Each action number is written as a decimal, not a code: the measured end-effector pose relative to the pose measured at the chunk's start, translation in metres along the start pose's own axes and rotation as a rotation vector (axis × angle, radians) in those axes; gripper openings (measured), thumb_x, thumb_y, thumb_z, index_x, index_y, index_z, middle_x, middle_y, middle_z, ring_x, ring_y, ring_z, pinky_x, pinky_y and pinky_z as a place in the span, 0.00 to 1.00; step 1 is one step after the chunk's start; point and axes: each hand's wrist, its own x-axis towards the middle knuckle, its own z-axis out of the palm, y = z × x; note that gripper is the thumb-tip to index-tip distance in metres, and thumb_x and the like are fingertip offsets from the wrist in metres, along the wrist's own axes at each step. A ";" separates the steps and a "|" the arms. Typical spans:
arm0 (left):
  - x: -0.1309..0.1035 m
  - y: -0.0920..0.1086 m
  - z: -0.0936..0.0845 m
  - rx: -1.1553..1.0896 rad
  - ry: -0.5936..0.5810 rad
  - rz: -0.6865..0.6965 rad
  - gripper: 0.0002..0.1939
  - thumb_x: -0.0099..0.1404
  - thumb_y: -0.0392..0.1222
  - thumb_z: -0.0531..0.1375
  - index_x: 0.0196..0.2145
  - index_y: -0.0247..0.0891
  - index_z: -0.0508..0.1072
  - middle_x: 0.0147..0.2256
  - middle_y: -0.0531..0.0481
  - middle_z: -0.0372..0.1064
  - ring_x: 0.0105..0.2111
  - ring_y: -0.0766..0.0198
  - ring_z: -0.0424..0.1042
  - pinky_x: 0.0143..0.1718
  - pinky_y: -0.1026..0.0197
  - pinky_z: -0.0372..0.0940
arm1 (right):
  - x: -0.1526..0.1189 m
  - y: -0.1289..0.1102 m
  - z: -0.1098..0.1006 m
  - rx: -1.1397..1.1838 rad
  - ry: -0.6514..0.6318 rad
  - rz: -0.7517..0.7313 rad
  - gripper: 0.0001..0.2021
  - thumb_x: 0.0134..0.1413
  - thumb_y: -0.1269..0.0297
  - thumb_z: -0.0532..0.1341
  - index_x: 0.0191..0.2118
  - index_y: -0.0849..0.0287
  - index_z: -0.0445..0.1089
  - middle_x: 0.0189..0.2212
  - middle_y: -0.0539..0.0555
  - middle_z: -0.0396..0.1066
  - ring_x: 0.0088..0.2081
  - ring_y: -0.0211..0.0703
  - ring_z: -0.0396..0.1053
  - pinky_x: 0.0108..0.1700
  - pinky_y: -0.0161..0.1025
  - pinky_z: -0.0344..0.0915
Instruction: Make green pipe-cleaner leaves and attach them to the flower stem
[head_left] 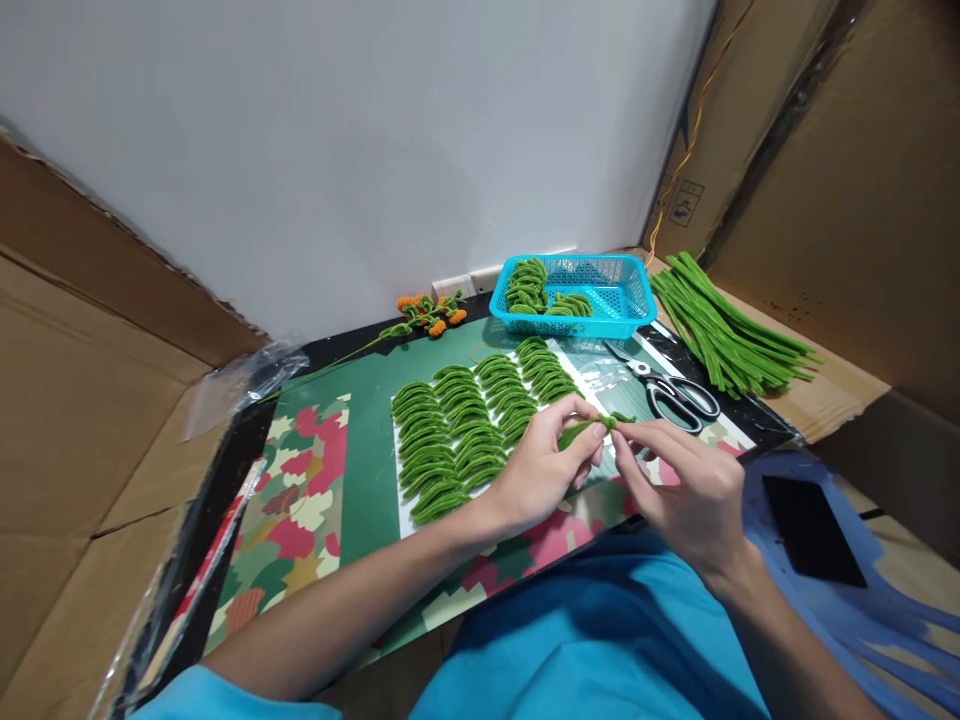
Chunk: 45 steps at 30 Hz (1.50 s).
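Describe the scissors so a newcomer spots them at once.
On the green tabletop, find the blue basket at the back. Between it and the right hand lie the scissors. Unlike the fuzzy green pieces nearby, they have metal blades and looped black and grey handles.

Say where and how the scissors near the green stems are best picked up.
Probably by the handle loops, coming from the near right. The scissors seem to lie flat, loops toward the person and blades pointing away to the left, so that side avoids the tips; the green stems lie just beyond the loops.
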 end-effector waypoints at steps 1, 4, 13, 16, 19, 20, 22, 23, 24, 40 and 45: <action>-0.001 -0.001 0.001 -0.002 0.009 0.006 0.18 0.72 0.56 0.63 0.40 0.39 0.66 0.27 0.58 0.65 0.20 0.72 0.60 0.22 0.66 0.55 | 0.000 -0.001 0.000 -0.001 0.004 -0.010 0.06 0.65 0.74 0.66 0.44 0.58 0.77 0.34 0.53 0.82 0.31 0.42 0.78 0.36 0.38 0.72; -0.004 -0.003 0.005 0.029 0.056 0.038 0.16 0.73 0.54 0.63 0.41 0.39 0.67 0.29 0.57 0.65 0.21 0.73 0.60 0.22 0.67 0.56 | -0.001 -0.004 0.000 -0.020 0.009 -0.025 0.04 0.65 0.74 0.66 0.42 0.59 0.77 0.32 0.53 0.81 0.29 0.41 0.77 0.36 0.38 0.71; -0.008 -0.014 0.015 -0.067 0.113 0.020 0.18 0.73 0.55 0.64 0.43 0.37 0.68 0.29 0.57 0.66 0.17 0.76 0.59 0.18 0.69 0.54 | -0.001 -0.004 0.002 0.106 0.009 0.076 0.04 0.65 0.75 0.66 0.41 0.60 0.77 0.31 0.51 0.79 0.28 0.37 0.74 0.35 0.36 0.70; -0.009 -0.018 0.016 -0.099 0.038 -0.002 0.19 0.74 0.56 0.62 0.44 0.36 0.69 0.27 0.57 0.67 0.17 0.75 0.60 0.19 0.69 0.54 | 0.001 0.001 -0.001 0.139 -0.023 0.076 0.05 0.66 0.75 0.66 0.43 0.59 0.77 0.32 0.52 0.79 0.29 0.38 0.74 0.35 0.36 0.70; -0.012 -0.021 0.017 -0.122 -0.006 -0.015 0.18 0.75 0.57 0.60 0.43 0.37 0.69 0.25 0.58 0.66 0.17 0.75 0.58 0.19 0.69 0.54 | 0.003 0.004 -0.004 0.166 -0.055 0.089 0.05 0.67 0.74 0.65 0.43 0.59 0.77 0.33 0.52 0.80 0.30 0.39 0.76 0.36 0.37 0.71; -0.012 -0.021 0.017 -0.134 -0.003 -0.021 0.18 0.75 0.57 0.61 0.43 0.37 0.68 0.25 0.58 0.66 0.17 0.75 0.58 0.18 0.69 0.53 | 0.003 0.005 -0.004 0.172 -0.064 0.093 0.05 0.68 0.74 0.65 0.44 0.58 0.77 0.34 0.52 0.81 0.31 0.39 0.77 0.36 0.37 0.71; -0.012 -0.022 0.017 -0.156 0.026 -0.031 0.18 0.74 0.57 0.62 0.43 0.38 0.68 0.25 0.59 0.65 0.16 0.75 0.57 0.18 0.69 0.53 | 0.004 0.006 -0.006 0.183 -0.093 0.092 0.04 0.68 0.73 0.65 0.43 0.58 0.77 0.34 0.53 0.81 0.31 0.40 0.78 0.36 0.37 0.71; -0.012 -0.023 0.017 -0.162 0.047 -0.036 0.18 0.74 0.57 0.62 0.42 0.38 0.67 0.25 0.59 0.64 0.16 0.75 0.57 0.17 0.69 0.52 | 0.004 0.007 -0.006 0.193 -0.109 0.093 0.04 0.68 0.73 0.65 0.43 0.58 0.77 0.34 0.53 0.81 0.31 0.40 0.78 0.36 0.37 0.71; -0.012 -0.023 0.017 -0.168 0.064 -0.042 0.18 0.73 0.57 0.63 0.41 0.38 0.67 0.25 0.59 0.64 0.16 0.75 0.56 0.17 0.69 0.52 | 0.005 0.007 -0.006 0.206 -0.118 0.098 0.04 0.68 0.73 0.65 0.43 0.58 0.77 0.34 0.53 0.81 0.32 0.40 0.78 0.36 0.37 0.71; -0.011 -0.030 0.009 -0.376 -0.036 -0.209 0.18 0.65 0.49 0.71 0.35 0.37 0.67 0.23 0.61 0.52 0.19 0.76 0.45 0.20 0.66 0.37 | 0.014 0.038 -0.028 0.481 -0.436 0.016 0.09 0.67 0.77 0.63 0.46 0.56 0.77 0.40 0.54 0.80 0.40 0.42 0.79 0.42 0.34 0.73; -0.010 -0.030 0.006 -0.362 -0.098 -0.236 0.17 0.65 0.49 0.71 0.33 0.35 0.69 0.21 0.61 0.53 0.19 0.76 0.45 0.21 0.65 0.38 | 0.014 0.037 -0.030 0.507 -0.487 0.038 0.09 0.67 0.77 0.63 0.44 0.56 0.77 0.38 0.53 0.80 0.38 0.41 0.78 0.40 0.34 0.72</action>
